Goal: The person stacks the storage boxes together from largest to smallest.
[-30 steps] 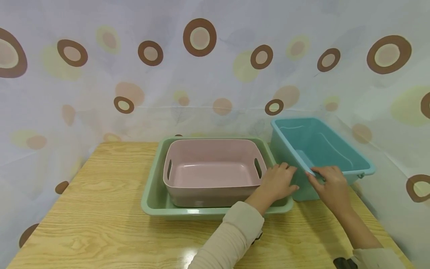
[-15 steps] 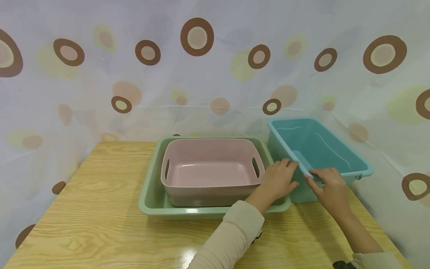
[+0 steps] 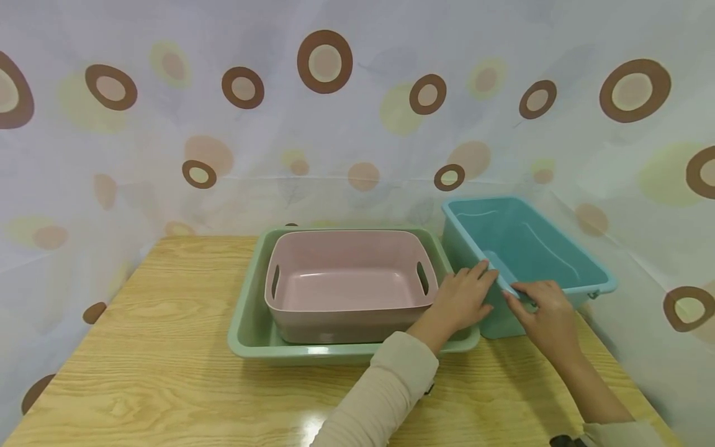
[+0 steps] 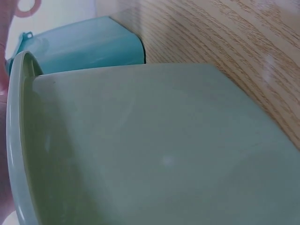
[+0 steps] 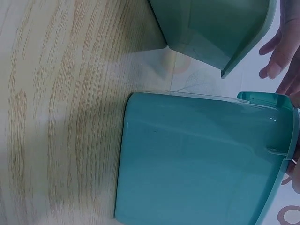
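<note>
A light-blue plastic storage bin point(image 3: 522, 245) stands tilted-looking at the right, its mouth facing up. My right hand point(image 3: 550, 316) pinches the bin's rim at the front left corner, thumb outside. My left hand point(image 3: 460, 298) reaches across the right end of a pale green basin point(image 3: 274, 352), its fingertips on the bin's left rim and its thumb held apart below. Inside the basin sits a pink tub point(image 3: 346, 292) with oval handle holes. From the right wrist, the bin's outer wall point(image 5: 201, 154) fills the lower part, with the left fingers point(image 5: 279, 54) above the rim.
A wood-grain table point(image 3: 139, 347) carries all the containers, with its bare surface at the left and front. Behind and to the right hangs a white sheet point(image 3: 363, 143) printed with brown rings. The basin and bin stand side by side, close to it.
My left fingers have come up from beside the bin's wall onto its left rim. My right hand keeps its pinch at the corner. The whole head view has shifted slightly.
</note>
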{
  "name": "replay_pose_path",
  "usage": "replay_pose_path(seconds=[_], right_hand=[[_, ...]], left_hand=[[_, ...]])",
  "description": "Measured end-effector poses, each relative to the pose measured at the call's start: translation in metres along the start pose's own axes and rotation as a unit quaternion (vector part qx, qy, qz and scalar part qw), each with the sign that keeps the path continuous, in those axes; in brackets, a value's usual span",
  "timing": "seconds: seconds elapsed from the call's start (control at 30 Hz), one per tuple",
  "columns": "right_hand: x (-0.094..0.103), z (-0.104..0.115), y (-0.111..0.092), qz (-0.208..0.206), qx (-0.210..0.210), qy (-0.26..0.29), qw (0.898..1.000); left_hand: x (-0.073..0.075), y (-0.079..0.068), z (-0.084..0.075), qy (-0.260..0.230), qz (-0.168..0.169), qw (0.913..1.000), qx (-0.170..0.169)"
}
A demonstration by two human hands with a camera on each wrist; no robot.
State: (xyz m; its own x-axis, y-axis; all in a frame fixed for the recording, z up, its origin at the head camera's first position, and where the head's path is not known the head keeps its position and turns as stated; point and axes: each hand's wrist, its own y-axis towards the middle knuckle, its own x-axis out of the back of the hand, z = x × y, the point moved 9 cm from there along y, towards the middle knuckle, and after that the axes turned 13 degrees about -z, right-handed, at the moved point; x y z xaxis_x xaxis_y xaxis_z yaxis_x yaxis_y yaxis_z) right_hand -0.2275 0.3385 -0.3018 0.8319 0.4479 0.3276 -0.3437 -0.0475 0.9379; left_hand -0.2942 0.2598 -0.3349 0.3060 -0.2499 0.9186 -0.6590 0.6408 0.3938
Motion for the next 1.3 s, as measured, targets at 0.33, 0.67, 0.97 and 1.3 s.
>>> replay_pose_path(seconds=[0.33, 0.67, 0.97, 1.3], right_hand=[[0.0, 0.002, -0.002, -0.004, 0.001, 0.025, 1.0], [0.007, 0.0, -0.006, 0.003, -0.004, 0.029, 1.0], [0.015, -0.002, -0.008, -0.001, -0.01, 0.028, 1.0], [0.024, -0.009, -0.008, 0.006, -0.019, 0.03, 0.999]], left_hand=[[0.0, -0.001, 0.0, 0.011, -0.006, 0.9997, -0.02], [0.003, -0.003, -0.004, 0.015, -0.03, 0.9987, -0.04], [0.007, -0.005, -0.012, 0.033, -0.06, 0.9947, -0.077], [0.008, -0.005, -0.019, 0.036, -0.06, 0.9937, -0.088]])
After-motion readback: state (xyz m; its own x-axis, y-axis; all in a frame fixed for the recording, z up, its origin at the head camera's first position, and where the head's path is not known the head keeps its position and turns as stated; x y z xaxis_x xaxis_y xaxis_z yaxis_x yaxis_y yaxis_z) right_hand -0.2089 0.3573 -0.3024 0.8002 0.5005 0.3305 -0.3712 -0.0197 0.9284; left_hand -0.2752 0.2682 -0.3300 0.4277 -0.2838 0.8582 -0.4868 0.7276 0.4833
